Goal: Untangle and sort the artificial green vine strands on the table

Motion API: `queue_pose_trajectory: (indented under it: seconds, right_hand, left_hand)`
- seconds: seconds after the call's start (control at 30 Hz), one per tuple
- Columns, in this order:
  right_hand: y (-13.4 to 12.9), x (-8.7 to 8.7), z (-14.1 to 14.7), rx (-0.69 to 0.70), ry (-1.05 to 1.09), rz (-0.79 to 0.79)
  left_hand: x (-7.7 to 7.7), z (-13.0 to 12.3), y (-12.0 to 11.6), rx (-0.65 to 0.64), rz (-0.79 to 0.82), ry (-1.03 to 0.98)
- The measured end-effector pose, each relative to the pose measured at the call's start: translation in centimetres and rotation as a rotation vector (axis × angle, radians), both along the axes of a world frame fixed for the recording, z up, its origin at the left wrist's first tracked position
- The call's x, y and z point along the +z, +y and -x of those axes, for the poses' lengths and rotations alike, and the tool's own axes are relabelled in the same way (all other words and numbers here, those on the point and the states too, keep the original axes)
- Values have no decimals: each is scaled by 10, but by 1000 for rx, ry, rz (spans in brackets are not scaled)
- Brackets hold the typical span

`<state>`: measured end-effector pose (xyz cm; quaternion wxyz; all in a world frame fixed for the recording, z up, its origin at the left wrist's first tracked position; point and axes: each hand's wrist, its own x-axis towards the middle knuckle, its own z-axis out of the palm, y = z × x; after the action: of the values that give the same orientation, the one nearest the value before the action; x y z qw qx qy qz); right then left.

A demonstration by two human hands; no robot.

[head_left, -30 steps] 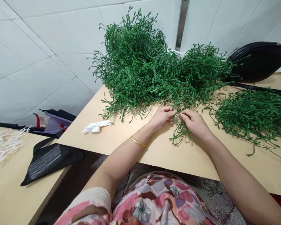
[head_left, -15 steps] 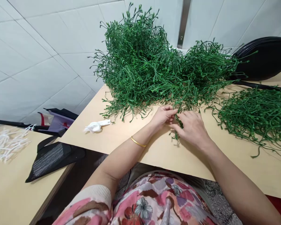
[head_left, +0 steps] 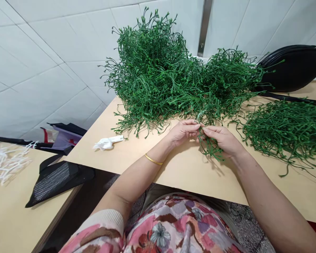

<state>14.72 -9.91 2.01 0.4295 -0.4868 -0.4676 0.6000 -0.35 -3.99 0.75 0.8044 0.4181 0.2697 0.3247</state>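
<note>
Between my two hands is a small bunch of green plastic stems (head_left: 212, 149), its branching tips hanging down over the table. My left hand (head_left: 185, 130) pinches it from the left, thumb and fingers pressed together. From the right, my right hand (head_left: 222, 138) pinches the same bunch, fingertips almost meeting those of the left. The exact pinch point is partly hidden by the fingers. Just beyond my hands rises a big tangled heap of the same green stems (head_left: 152, 73). A flatter pile of green stems (head_left: 287, 126) lies on the right.
A crumpled white piece (head_left: 108, 142) lies left on the table (head_left: 147, 165). Behind the right pile stands a round black case (head_left: 292, 68). On a lower left table are white strands (head_left: 7, 163) and a black mesh item (head_left: 54, 179). A tiled wall (head_left: 55, 35) stands behind.
My right hand has shifted slightly right and turned, and the bunch's tips now spread below the fingers. My left hand stays nearly in place, still pinching. The view has shifted slightly.
</note>
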Motion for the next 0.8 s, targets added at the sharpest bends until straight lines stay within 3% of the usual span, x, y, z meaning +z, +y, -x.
queue_pose_trajectory:
  seconds: [0.07, 0.17, 0.37, 0.43, 0.53, 0.67, 0.73, 0.8]
  right_hand:
    - [0, 2, 0, -39, 41, 63]
    - [2, 1, -2, -118, 5, 20]
    - [-3, 2, -9, -503, -409, -431]
    - [-6, 4, -6, -549, -536, -583]
    - [-9, 5, 0, -376, -668, -689]
    - [-7, -1, 3, -140, -908, -646]
    - [-5, -4, 2, -81, -879, -571]
    - [-4, -6, 1, -15, -683, -469]
  left_hand:
    - [0, -1, 0, 80, 30, -30]
    - [0, -1, 2, 182, 43, -42]
    - [0, -3, 2, 313, -28, 58]
    - [-1, -4, 0, 354, -63, 89]
    - [0, -5, -1, 374, -119, 98]
    - [0, -3, 0, 336, -95, 41]
    - [0, -3, 1, 307, -73, 13]
    - [0, -3, 1, 277, -76, 2]
